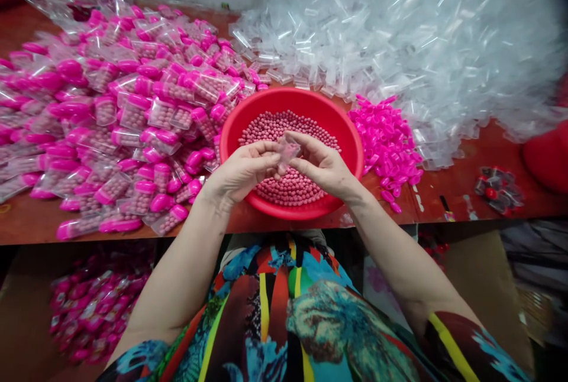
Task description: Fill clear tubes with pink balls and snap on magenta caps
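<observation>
Over a red basin (231,133) of small pink beads (290,187), both hands meet at a small transparent plastic container (288,151). My left hand (248,170) pinches it from the left between thumb and fingers. From the other side, the thumb and forefinger of my right hand (323,163) grip it too. The fingers partly cover the container, so I cannot tell how full it is. Bright pink plastic caps (386,139) lie heaped against the basin's right side. To the left spreads a large pile of bead-filled containers with pink caps (142,110).
A big heap of transparent containers (399,33) covers the back right of the brown table (448,190). Farther right are a small bunch of dark and red pieces (499,190) and a red object (550,154). Below the table's left edge sits a box of pink items (100,305).
</observation>
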The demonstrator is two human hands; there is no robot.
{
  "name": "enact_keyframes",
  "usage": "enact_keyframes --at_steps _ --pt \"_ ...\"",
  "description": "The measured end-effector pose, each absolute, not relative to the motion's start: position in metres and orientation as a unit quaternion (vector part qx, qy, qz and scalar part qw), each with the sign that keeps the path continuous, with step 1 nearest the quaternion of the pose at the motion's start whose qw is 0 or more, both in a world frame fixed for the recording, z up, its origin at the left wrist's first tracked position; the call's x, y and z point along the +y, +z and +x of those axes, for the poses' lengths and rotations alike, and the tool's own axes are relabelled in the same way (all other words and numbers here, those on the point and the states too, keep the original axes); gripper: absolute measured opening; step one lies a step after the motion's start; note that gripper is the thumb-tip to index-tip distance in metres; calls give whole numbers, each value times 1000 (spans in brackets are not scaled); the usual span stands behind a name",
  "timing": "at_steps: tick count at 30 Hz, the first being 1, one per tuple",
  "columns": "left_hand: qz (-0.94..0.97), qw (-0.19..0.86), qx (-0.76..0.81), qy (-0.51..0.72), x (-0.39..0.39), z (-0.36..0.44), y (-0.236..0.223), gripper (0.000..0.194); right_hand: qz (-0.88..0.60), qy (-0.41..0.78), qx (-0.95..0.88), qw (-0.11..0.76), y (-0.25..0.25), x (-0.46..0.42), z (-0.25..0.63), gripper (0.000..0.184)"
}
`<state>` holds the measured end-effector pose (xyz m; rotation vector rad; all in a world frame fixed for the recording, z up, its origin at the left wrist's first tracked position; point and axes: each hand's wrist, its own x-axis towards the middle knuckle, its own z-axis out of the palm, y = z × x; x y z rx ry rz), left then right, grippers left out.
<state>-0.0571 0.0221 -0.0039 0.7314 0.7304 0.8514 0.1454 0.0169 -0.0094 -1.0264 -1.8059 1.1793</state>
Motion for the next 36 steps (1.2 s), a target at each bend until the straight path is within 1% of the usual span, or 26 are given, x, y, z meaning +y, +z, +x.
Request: enact_keyframes --at_steps 2,4,5,6,8,10,11,13,15,18,20,21,24,25,28,31,34,36 --pt "342 777 344 402 21 -54 -4 33 -390 445 -713 375 -9 21 144 56" --pt "353 715 383 465 19 -47 -8 33 -398 420 -735 354 -11 29 149 53" --pt "362 666 407 509 18 -42 -11 32 -411 391 -758 322 -12 34 155 51" --pt "370 615 427 550 17 -38 -13 29 -431 345 -788 272 -14 38 163 48" --pt "380 534 446 609 14 -31 -17 24 -479 209 -842 132 -16 47 181 37" --pt "380 495 450 639 12 -29 -19 19 -511 66 -857 2 -19 52 195 27" --pt "378 485 452 646 11 -29 -19 17 -515 17 -856 -48 -21 53 198 26" --pt "370 476 458 653 10 -30 -17 15 -495 -16 -862 -105 -26 51 193 28" --pt "362 477 462 654 9 -31 -15 13 -446 23 -887 -115 -31 47 174 30" --pt "352 471 464 663 8 -31 -15 12 -376 148 -912 -69 -35 37 140 30" --pt "354 462 465 668 8 -31 -17 13 -360 231 -904 -15 -33 32 129 23" --pt "356 457 465 670 8 -32 -18 13 -365 268 -891 22 -32 32 127 25" --pt "370 451 463 668 9 -33 -21 12 -394 364 -829 159 -28 33 136 47" --pt "377 459 463 658 9 -33 -21 13 -404 394 -800 204 -27 34 140 50" --pt "399 529 468 585 9 -31 -18 20 -424 463 -712 314 -28 34 147 47" --pt "416 609 449 504 7 -25 -10 27 -433 504 -636 392 -29 28 144 44" --pt "366 678 416 483 7 -20 -5 18 -439 529 -585 430 -25 20 144 43" --pt "309 718 407 472 7 -19 -3 12 -445 538 -576 425 -20 16 151 37"
